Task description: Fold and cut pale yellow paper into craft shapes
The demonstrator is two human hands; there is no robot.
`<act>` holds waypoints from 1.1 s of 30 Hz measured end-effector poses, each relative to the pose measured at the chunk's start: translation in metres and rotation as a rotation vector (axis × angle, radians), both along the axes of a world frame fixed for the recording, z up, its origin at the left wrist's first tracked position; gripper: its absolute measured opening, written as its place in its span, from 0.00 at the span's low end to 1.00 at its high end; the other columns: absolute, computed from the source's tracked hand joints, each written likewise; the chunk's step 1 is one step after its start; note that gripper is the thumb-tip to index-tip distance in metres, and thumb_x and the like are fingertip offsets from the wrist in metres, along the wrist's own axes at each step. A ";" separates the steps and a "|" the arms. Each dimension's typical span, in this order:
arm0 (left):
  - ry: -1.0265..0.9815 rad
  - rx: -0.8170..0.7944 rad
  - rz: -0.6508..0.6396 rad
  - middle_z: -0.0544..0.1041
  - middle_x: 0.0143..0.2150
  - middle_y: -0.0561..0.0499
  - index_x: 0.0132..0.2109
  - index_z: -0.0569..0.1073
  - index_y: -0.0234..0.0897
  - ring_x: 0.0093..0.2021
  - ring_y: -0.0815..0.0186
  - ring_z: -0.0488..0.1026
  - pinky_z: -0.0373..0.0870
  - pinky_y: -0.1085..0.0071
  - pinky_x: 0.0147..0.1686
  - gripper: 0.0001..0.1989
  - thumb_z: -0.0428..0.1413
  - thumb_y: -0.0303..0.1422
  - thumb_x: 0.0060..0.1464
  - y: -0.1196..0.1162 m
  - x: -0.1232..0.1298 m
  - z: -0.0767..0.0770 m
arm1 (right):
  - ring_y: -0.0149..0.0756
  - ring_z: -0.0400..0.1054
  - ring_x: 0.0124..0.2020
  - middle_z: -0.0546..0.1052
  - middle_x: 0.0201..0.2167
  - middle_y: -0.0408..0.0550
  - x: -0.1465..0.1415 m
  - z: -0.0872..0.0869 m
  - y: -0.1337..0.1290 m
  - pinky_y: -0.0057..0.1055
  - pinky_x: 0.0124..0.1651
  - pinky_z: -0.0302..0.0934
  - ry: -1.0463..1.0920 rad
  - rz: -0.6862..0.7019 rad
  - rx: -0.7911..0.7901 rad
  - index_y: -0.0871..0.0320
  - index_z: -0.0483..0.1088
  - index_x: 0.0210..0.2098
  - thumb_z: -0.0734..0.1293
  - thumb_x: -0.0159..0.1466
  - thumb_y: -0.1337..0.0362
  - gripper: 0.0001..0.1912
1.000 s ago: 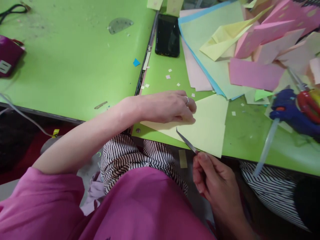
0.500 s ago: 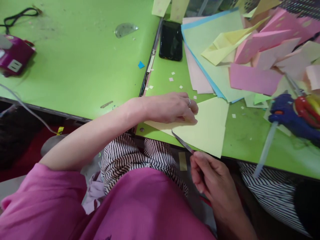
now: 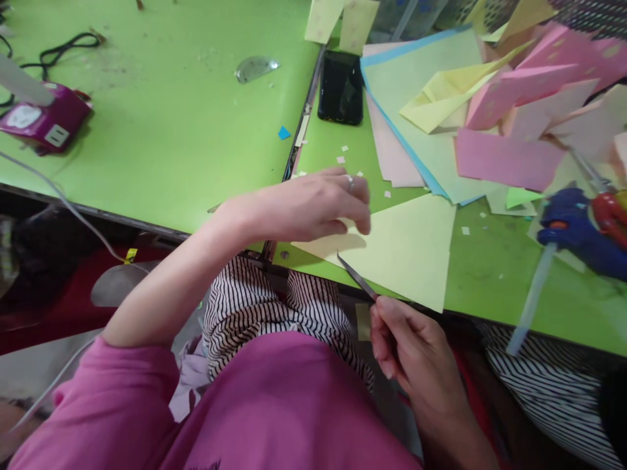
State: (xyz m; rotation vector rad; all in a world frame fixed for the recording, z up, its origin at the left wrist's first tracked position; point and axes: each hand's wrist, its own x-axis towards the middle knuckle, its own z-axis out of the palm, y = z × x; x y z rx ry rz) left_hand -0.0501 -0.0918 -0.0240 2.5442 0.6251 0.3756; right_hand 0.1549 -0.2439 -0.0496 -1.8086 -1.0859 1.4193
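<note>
A pale yellow sheet of folded-looking paper (image 3: 409,251) lies at the front edge of the green table. Over its left part hovers my left hand (image 3: 321,203), fingers loosely bent and apart, nothing seen in them, with a shadow on the paper below. My right hand (image 3: 411,349), just off the table edge, pinches dark tweezers (image 3: 358,277) with a curved tip. That tip points up and left and lies over the paper's lower edge; whether it touches cannot be made out.
A black phone (image 3: 341,88) lies beyond my left hand. Coloured sheets (image 3: 421,85) and pink folded papers (image 3: 509,156) pile up at the back right. A blue glue gun (image 3: 568,225) with a glue stick sits right. A purple box (image 3: 63,121) with a cord stands left.
My left hand has lifted off the paper and drawn back to the left, its fingers more raised. The tweezers in my right hand have hardly moved. The view has shifted slightly.
</note>
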 end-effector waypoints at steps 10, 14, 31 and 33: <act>0.001 -0.036 -0.006 0.76 0.50 0.46 0.45 0.79 0.40 0.47 0.63 0.71 0.66 0.69 0.49 0.14 0.49 0.26 0.64 -0.025 -0.018 -0.006 | 0.24 0.50 0.09 0.63 0.10 0.38 0.002 0.009 -0.005 0.22 0.10 0.40 0.022 -0.018 -0.049 0.55 0.62 0.18 0.65 0.62 0.45 0.24; 0.061 -0.029 -0.020 0.75 0.50 0.47 0.45 0.78 0.40 0.46 0.65 0.73 0.67 0.72 0.45 0.15 0.48 0.23 0.63 -0.031 -0.010 -0.003 | 0.24 0.51 0.10 0.62 0.11 0.38 0.009 0.012 -0.008 0.23 0.12 0.42 -0.048 -0.093 -0.017 0.55 0.62 0.19 0.66 0.61 0.47 0.23; 0.067 -0.024 -0.106 0.74 0.46 0.45 0.48 0.78 0.43 0.50 0.63 0.68 0.59 0.69 0.52 0.14 0.48 0.32 0.66 -0.013 0.001 -0.008 | 0.23 0.50 0.08 0.61 0.07 0.38 0.026 -0.004 0.006 0.22 0.12 0.41 0.006 0.043 -0.069 0.56 0.61 0.15 0.67 0.57 0.42 0.27; 0.081 -0.055 -0.108 0.74 0.47 0.46 0.50 0.78 0.44 0.51 0.62 0.67 0.58 0.69 0.53 0.14 0.49 0.32 0.66 -0.012 0.002 -0.008 | 0.23 0.49 0.08 0.60 0.07 0.38 0.029 -0.003 0.004 0.22 0.12 0.41 -0.025 0.050 -0.093 0.56 0.61 0.14 0.66 0.58 0.41 0.28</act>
